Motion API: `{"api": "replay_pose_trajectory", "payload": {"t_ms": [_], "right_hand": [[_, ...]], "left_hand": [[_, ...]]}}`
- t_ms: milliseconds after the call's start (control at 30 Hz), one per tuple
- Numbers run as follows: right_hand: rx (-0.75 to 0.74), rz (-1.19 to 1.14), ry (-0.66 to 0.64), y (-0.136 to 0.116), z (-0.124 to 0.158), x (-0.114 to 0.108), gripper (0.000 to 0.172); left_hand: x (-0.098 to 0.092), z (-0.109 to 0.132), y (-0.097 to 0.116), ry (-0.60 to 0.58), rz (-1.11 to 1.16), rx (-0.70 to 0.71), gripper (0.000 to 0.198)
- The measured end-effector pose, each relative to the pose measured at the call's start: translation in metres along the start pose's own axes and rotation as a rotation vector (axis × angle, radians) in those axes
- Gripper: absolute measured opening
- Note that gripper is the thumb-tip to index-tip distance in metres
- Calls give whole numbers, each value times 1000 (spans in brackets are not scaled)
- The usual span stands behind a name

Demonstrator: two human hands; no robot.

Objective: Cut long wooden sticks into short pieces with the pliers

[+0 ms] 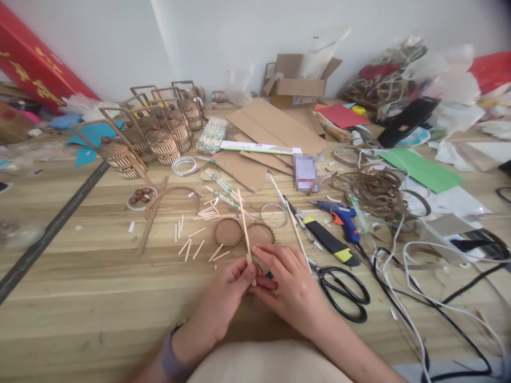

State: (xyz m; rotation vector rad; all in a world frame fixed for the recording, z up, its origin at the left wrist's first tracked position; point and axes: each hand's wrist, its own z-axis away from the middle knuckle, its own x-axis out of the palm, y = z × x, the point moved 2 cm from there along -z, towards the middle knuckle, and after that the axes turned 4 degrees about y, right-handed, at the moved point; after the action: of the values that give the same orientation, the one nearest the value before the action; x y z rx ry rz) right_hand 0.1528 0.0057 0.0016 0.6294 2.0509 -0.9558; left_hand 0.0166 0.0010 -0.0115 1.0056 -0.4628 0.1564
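Below the two round brown discs [229, 232], the left hand [225, 298] pinches the low end of a long thin stick [244, 229] in its fingers. The right hand [289, 287] is just beside it, fingers pressed together. Black scissors [343, 287] lie right of the discs on the desk [99, 298].

Black scissors [343, 290] lie on the wooden table [80, 298], just beside a black-and-yellow utility knife [329, 242] and a blue glue gun [342, 217]. Further right is a tangle of brown strips [373, 189] and a sheet of green paper [421, 169]. Small woven lanterns [159, 141] stand at the back left, near a cardboard box [297, 80]. A small dish [139, 197] holds what may be beads.
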Motion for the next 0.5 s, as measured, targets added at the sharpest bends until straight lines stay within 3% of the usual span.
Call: {"api": "replay_pose_trajectory", "payload": {"t_ms": [133, 267, 400, 500], "right_hand": [[14, 0, -9, 3, 1, -2, 46], [27, 66, -208, 17, 15, -8, 73], [-117, 288, -359, 29, 39, -11, 96], [-155, 416, -361, 30, 49, -11, 92]], "left_hand": [[-1, 2, 2, 27, -34, 26, 40], [-11, 4, 6, 134, -124, 39, 36], [-21, 6, 10, 172, -211, 60, 33], [-22, 9, 12, 155, -260, 70, 30]]}}
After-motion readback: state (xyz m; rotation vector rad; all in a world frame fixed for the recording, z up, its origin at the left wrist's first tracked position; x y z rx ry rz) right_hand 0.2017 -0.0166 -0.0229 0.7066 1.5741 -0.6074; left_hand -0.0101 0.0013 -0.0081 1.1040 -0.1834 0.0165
